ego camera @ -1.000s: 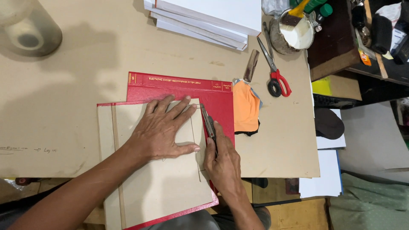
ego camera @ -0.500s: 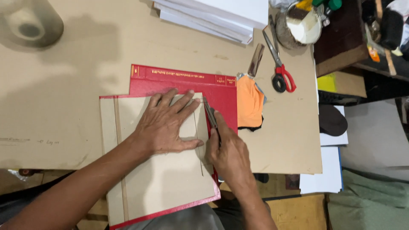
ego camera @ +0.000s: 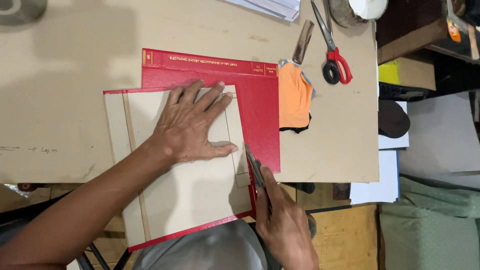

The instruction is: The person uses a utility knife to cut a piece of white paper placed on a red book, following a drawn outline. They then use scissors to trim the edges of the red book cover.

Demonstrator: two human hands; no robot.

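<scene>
Two hands work the card: the right hand, grip pinching a knife, has drawn it toward the desk's near edge, lengthening the cut; left hand stays spread flat on the card.

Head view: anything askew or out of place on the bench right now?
The board-lined red cover under the left hand lies tilted, its near corner overhanging the table edge. The right hand holds a knife at its right edge.

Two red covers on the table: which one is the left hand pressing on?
The left hand presses the nearer cover, opened board-side up; the farther cover lies beneath it, red side up.
</scene>
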